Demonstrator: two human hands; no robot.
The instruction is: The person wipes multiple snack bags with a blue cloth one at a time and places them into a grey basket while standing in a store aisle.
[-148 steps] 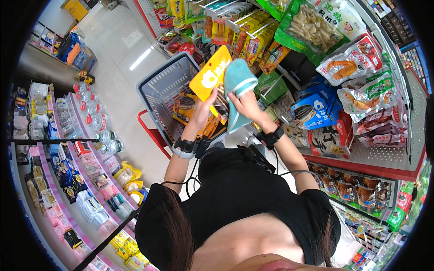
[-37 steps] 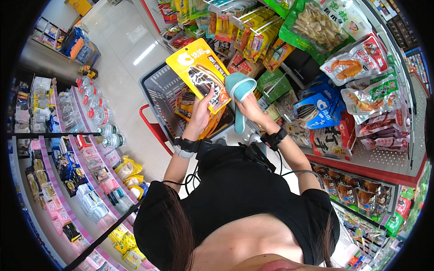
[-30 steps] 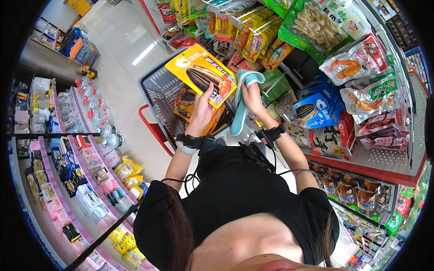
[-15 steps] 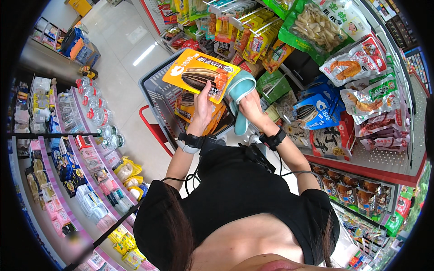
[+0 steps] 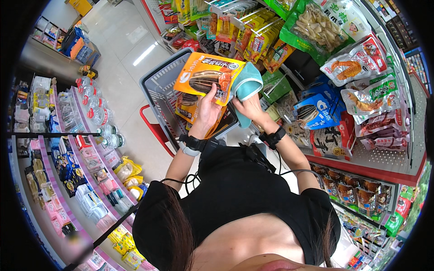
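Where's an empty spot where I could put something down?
The floor is bare between the water bottles and the basket. The perforated shelf has a bare front strip below the pink packets. It's crowded among the hanging snacks and in the basket, where orange packets show beneath the yellow packet in the left hand.

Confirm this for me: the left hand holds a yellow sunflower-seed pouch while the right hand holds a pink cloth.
The colour is wrong: the cloth in the right hand is teal, as the head view shows. The left hand does hold a yellow sunflower-seed pouch.
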